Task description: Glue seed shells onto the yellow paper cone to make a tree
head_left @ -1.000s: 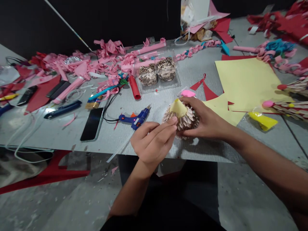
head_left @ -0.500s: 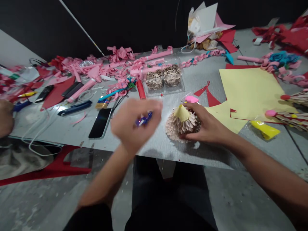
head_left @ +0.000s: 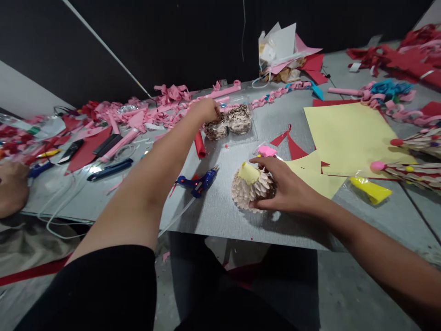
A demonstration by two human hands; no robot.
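My right hand (head_left: 280,186) is wrapped round a small yellow paper cone (head_left: 248,173) covered in rows of pale, shell-like flakes, its bare tip pointing up. The cone stands on the grey table. At the back, my left hand (head_left: 206,110) reaches into a clear plastic container (head_left: 253,133), its fingers curled down over the left heap of the same flakes (head_left: 216,131). The fingertips are hidden, and what they pinch cannot be seen. A blue glue gun (head_left: 200,183) with a small red light lies under my left forearm, left of the cone.
Right of the cone lie yellow paper sheets (head_left: 344,133), a yellow packet (head_left: 372,189) and two flake-covered cones with pompom tips (head_left: 377,166). A pink packet (head_left: 267,151) and red paper scraps (head_left: 296,149) sit behind. Pink paper fills the back left. Another person's hand (head_left: 13,188) rests far left.
My left hand has moved away from the glue gun, which now lies on the table, and forward to the flake container. My right hand keeps its hold on the cone.
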